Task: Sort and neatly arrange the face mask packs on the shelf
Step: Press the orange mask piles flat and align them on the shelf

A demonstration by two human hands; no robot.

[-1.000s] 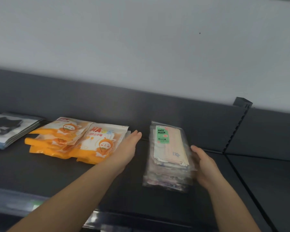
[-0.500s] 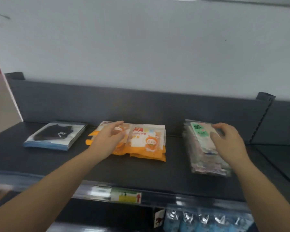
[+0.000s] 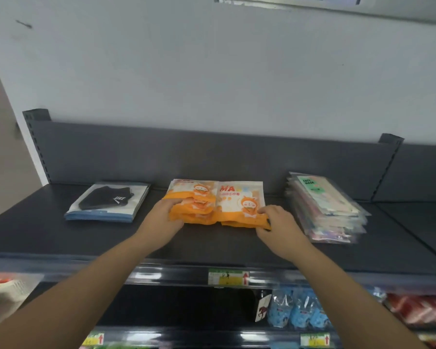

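Shelf: a dark grey metal shelf with a low back panel runs across the view and carries 3 groups of mask packs.
Middle group: orange-and-white plastic mask packs lie at the centre of the shelf in 2 piles side by side, touching along their inner edges. The pile toward 9 o'clock looks uneven, its packs fanned.
Left hand: the left hand grips the 7 o'clock corner of the orange group, fingers curled round the edge of the fanned pile.
Right hand: the right hand pinches the 5 o'clock corner of the same group, fingers on top and thumb at the near edge.
Right group: a pile of clear plastic mask packs with a green label sits at 3 o'clock of the orange packs, apart from them and skewed.
Left group: a black cloth mask in a clear flat pack tops a thin pile at 9 o'clock, well apart from the orange packs.
Shelf edge: a green-and-yellow price tag sits at 6 o'clock on the front rail.
Below: blue plastic packets lie on the lower level toward 5 o'clock.
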